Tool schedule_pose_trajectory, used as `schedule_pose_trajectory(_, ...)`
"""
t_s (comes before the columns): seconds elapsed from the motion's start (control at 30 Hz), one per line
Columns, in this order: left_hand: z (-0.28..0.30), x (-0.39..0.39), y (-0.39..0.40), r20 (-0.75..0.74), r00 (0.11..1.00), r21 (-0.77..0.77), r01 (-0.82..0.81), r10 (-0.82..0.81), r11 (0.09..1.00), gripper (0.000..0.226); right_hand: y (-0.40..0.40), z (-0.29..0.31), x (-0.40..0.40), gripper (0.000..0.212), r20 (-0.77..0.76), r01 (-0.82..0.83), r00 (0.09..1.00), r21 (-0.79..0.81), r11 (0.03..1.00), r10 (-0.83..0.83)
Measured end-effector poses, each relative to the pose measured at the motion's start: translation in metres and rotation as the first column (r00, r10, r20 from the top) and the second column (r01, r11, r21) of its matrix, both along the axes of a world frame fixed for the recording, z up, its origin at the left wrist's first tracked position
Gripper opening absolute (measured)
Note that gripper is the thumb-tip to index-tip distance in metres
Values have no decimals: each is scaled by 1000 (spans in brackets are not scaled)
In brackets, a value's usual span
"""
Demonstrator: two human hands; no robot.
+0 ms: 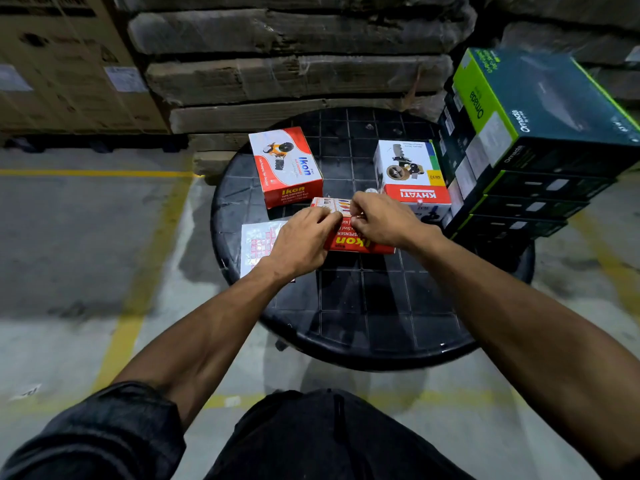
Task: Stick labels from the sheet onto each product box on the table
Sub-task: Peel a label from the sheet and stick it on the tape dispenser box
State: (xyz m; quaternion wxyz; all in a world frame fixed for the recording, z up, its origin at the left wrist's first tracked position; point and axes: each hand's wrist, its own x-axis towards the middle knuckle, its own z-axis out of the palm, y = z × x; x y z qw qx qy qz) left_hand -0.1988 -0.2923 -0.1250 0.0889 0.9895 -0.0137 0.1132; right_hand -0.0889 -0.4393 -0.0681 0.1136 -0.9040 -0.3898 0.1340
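Both hands are working over the near Ikon tape-dispenser box (360, 242), which is lying flat near the middle of the round black table (363, 306) with its print facing away from the person. The left hand (301, 242) is resting on the box's left end with its fingers curled in toward the top face; the right hand (381, 220) is curled over the box's far right part, its fingertips (353, 211) meeting the left hand's at the box top. The fingertips appear to be pinching or pressing something small there, possibly a label, but motion blur is hiding it. The label sheet (258, 245), white with rows of small red-edged stickers, is lying flat on the table just left of this box, partly under the left wrist. A second Ikon box (285, 166) is sitting at the far left of the table, apart from the hands. A white and red Khyati box (412, 176) is sitting at the far right, just behind the right hand. A stack of dark green Omada boxes (526, 140) is standing at the table's right edge.
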Motion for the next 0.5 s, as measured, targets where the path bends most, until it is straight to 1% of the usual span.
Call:
schedule_pose_trajectory(0.17, -1, -1, -1, 4, 1000, 8, -4, 4, 1000, 59, 1, -2, -1, 9, 34, 2, 999, 7, 1000, -2)
schedule_pose_trajectory(0.5, 0, -2, -1, -14, 1000, 10, -6, 6, 1000, 63, 2, -6, -1, 10, 52, 11, 999, 17, 1000, -12)
